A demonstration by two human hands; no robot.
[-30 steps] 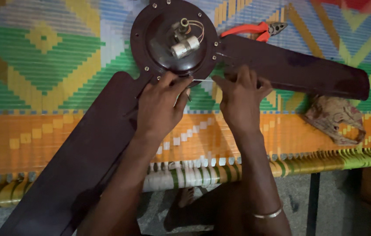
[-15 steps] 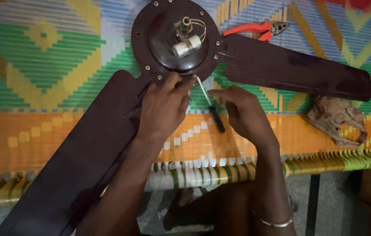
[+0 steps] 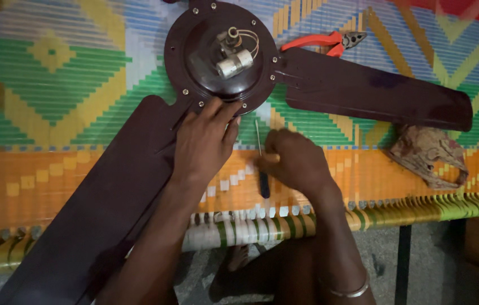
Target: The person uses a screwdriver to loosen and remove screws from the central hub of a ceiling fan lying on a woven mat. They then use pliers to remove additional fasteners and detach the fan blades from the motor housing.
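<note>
Nearest, the right hand point(image 3: 296, 164) is curled around a screwdriver point(image 3: 261, 169), gripping it near the top of its dark handle. The one screwdriver lies on the woven mat point(image 3: 53, 113), its long axis running near to far, metal tip pointing far toward the fan motor point(image 3: 222, 56). Just left, the left hand point(image 3: 205, 141) rests flat and spread, fingertips touching the motor's near rim where the left blade point(image 3: 98, 209) joins. Two blades show; the right blade point(image 3: 375, 90) stretches rightward. A crumpled cloth point(image 3: 426, 152) lies near it. Farthest, one pair of red pliers point(image 3: 324, 40) lies beyond that blade.
</note>
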